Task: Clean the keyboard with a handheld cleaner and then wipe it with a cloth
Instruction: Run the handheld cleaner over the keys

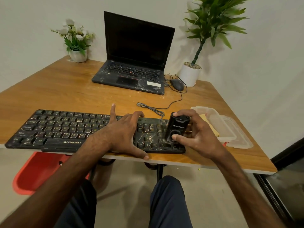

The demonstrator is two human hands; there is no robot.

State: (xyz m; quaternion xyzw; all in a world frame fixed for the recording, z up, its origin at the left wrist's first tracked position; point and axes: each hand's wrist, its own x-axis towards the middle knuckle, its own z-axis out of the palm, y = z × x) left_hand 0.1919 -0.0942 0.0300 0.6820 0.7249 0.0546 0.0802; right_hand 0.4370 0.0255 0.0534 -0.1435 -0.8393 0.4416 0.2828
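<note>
The person's knees in dark trousers (167, 203) are closest, below both forearms, with a red chair (37, 170) under the table (65, 91), left of the left forearm. The left hand (122, 132) lies open and spread on the black keyboard (65, 129). Its thumb rests at the table's near edge and its index finger points away. Most of the dusty keyboard stretches to the left of this hand.

Just to its right, the right hand (197, 135) grips the black handheld cleaner (176, 127), thumb low on its front and a fingertip on its top. The cleaner stands over the keyboard's right end. Beside and behind the right hand are clear plastic containers (230, 129) with a yellow cloth (203, 116). A coiled cable (153, 109) lies beyond the gap between the hands. Farther off, an open laptop (131, 76) sits beyond the left hand and a mouse (176, 84) beyond the right. Two potted plants (78, 55) stand at the wall.
</note>
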